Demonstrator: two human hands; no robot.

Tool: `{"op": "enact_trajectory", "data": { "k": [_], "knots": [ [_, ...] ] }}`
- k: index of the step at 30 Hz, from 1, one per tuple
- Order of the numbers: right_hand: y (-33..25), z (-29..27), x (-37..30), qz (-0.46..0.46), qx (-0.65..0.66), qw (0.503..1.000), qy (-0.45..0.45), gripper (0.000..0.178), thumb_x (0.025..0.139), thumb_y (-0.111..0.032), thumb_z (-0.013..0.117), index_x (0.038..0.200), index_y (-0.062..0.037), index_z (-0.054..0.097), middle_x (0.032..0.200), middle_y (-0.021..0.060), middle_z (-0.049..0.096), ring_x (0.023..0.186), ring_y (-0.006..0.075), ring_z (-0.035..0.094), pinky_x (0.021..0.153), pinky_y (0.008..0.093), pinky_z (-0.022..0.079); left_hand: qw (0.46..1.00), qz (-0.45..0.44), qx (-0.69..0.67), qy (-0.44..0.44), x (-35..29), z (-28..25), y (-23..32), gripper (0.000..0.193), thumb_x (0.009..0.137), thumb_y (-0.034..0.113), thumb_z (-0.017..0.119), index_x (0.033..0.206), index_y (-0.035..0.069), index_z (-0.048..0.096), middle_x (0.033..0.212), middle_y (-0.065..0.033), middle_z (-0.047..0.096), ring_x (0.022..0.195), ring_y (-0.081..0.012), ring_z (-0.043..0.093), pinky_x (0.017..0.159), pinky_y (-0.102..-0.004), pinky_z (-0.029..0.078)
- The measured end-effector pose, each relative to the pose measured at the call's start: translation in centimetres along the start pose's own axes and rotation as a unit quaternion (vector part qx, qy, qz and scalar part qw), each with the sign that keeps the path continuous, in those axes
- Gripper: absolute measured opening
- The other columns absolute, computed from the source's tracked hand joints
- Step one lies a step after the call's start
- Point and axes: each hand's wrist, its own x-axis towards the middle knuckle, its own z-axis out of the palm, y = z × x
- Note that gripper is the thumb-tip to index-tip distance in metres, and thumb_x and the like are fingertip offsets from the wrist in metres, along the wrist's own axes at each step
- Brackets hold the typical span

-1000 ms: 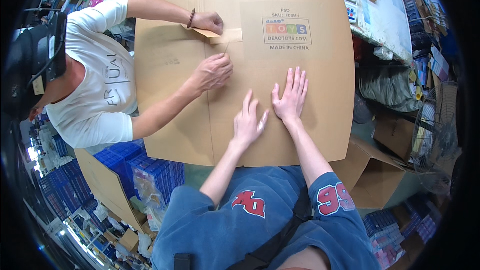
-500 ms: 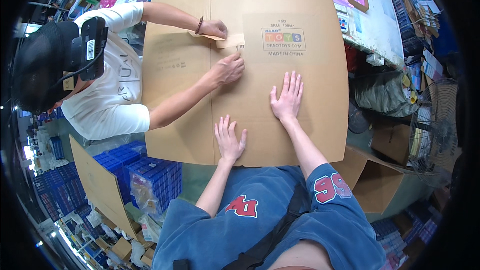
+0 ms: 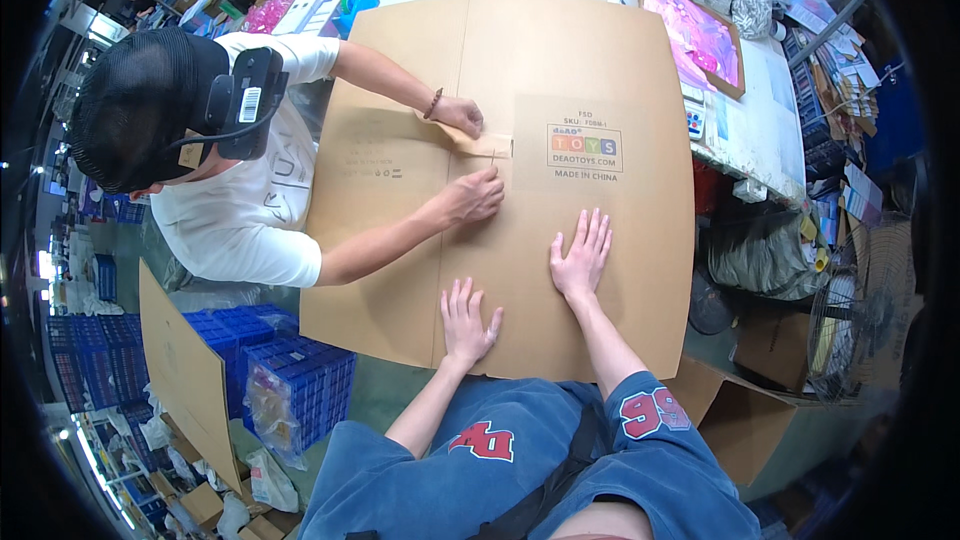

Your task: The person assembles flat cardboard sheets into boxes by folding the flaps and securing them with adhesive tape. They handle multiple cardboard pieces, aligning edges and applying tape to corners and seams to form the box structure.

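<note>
A big carton [image 3: 560,70] is being pressed flat by two open hands while a co-worker is taping its seam.

The carton is lying across the middle of the scene, its near edge at the wearer's knees and its far edge toward a surface [image 3: 770,120] on the right. The left hand [image 3: 467,320] is being held flat with fingers spread, palm down on the near part of the carton just right of the seam, nothing being gripped. The right hand [image 3: 580,258] is being laid flat in the same way, farther in and to the right, below a printed label [image 3: 584,148]. On the left, a strip of tape [image 3: 487,144] is being pressed over the seam by the co-worker's far hand [image 3: 461,116], and the co-worker's near hand [image 3: 474,198] is being rested on the seam just nearer. Blue crates [image 3: 290,380] are being kept on the floor at near left.
</note>
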Motion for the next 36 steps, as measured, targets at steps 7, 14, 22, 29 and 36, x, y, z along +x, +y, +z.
{"op": "enact_trajectory", "data": {
  "k": [7, 14, 22, 29, 36],
  "knots": [
    [0.2, 0.4, 0.3, 0.002, 0.000, 1.000, -0.003, 0.073, 0.095, -0.037, 0.055, 0.153, 0.0010, 0.034, 0.163, 0.0229, 0.025, 0.153, 0.0385, 0.017, 0.126, 0.0509, 0.014, 1.000, 0.000, -0.007, 0.003, 0.2, 0.3, 0.1, 0.053, 0.091, 0.037, 0.070, 0.127, 0.003, 0.051, 0.146, -0.0217, 0.045, 0.141, -0.0415, 0.037, 0.118, -0.0597, 0.025],
    [0.4, 0.8, 0.0, -0.010, -0.022, 1.000, 0.009, 0.072, 0.095, -0.037, 0.055, 0.153, 0.0000, 0.034, 0.163, 0.0219, 0.026, 0.154, 0.0378, 0.018, 0.126, 0.0497, 0.015, 1.000, -0.015, -0.005, -0.008, -0.1, 0.4, -0.2, 0.052, 0.092, 0.038, 0.069, 0.127, 0.004, 0.051, 0.147, -0.0203, 0.045, 0.143, -0.0399, 0.036, 0.119, -0.0584, 0.025],
    [0.4, 1.1, 0.0, -0.024, -0.030, 0.999, 0.010, 0.068, 0.097, -0.036, 0.054, 0.151, 0.0015, 0.038, 0.161, 0.0223, 0.030, 0.152, 0.0389, 0.021, 0.125, 0.0506, 0.017, 1.000, -0.025, -0.014, -0.002, -0.3, 0.7, -0.4, 0.052, 0.092, 0.039, 0.069, 0.127, 0.005, 0.052, 0.147, -0.0192, 0.045, 0.143, -0.0392, 0.036, 0.119, -0.0574, 0.025],
    [0.4, 1.3, 0.0, -0.038, -0.031, 0.998, 0.031, 0.067, 0.097, -0.036, 0.055, 0.151, 0.0005, 0.039, 0.160, 0.0220, 0.032, 0.151, 0.0385, 0.024, 0.124, 0.0510, 0.019, 1.000, -0.026, -0.014, 0.002, -0.3, 0.6, -0.6, 0.051, 0.093, 0.042, 0.067, 0.126, 0.005, 0.054, 0.148, -0.0186, 0.045, 0.144, -0.0375, 0.035, 0.120, -0.0570, 0.024],
    [0.4, 1.3, -0.1, -0.041, -0.036, 0.998, 0.040, 0.066, 0.097, -0.035, 0.055, 0.151, -0.0002, 0.039, 0.160, 0.0217, 0.033, 0.150, 0.0386, 0.026, 0.123, 0.0510, 0.020, 0.999, -0.025, -0.021, 0.005, -0.3, 0.6, -0.6, 0.051, 0.092, 0.039, 0.070, 0.125, 0.005, 0.053, 0.147, -0.0189, 0.045, 0.144, -0.0389, 0.035, 0.119, -0.0573, 0.025]
  ]
}}
